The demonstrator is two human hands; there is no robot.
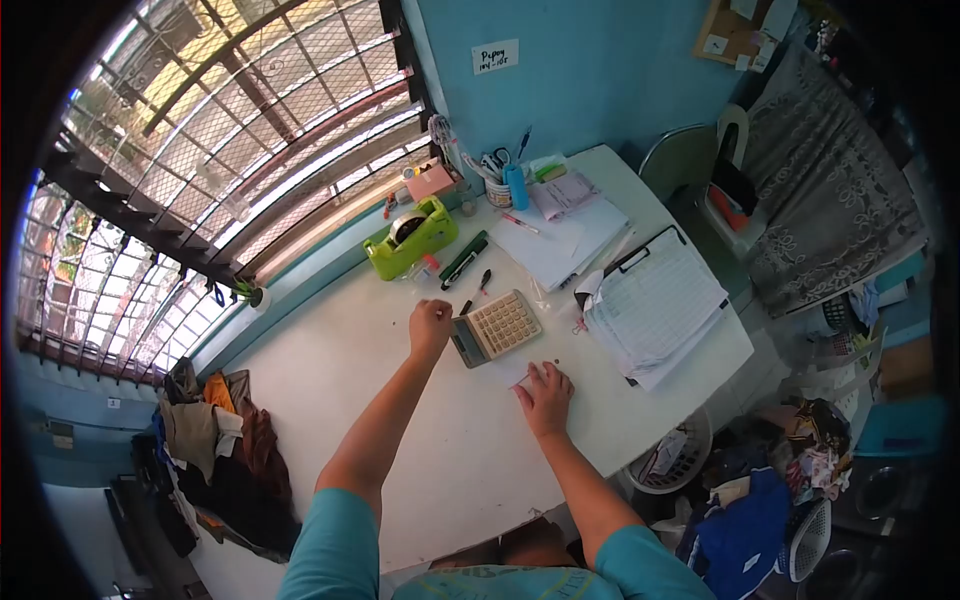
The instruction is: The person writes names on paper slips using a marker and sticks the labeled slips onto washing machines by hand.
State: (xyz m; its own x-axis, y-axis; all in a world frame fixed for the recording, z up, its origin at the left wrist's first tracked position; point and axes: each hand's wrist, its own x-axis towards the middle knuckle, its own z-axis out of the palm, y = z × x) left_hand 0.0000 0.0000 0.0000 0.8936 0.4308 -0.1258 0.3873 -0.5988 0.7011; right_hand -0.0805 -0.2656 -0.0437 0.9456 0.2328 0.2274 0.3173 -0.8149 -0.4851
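My left hand [430, 325] is raised just left of the beige calculator [497, 328], its fingers closed. Whatever they hold, if anything, is hidden. On the table right below the calculator, my right hand [546, 398] rests with its fingers bent and apart. Its fingertips touch or lie beside a small pale slip of paper [513, 376]. Beyond the calculator lie a dark pen [486, 281] and a green stapler-like item [465, 260]. A lime green tape dispenser [412, 238] stands farther back, by the window sill.
A clipboard with papers [655, 305] lies at the right, near stacked sheets [565, 245]. A cup of pens and scissors [497, 190] stands at the back. Clothes [235, 430] hang over the left edge. Laundry baskets [680, 455] are on the floor at right.
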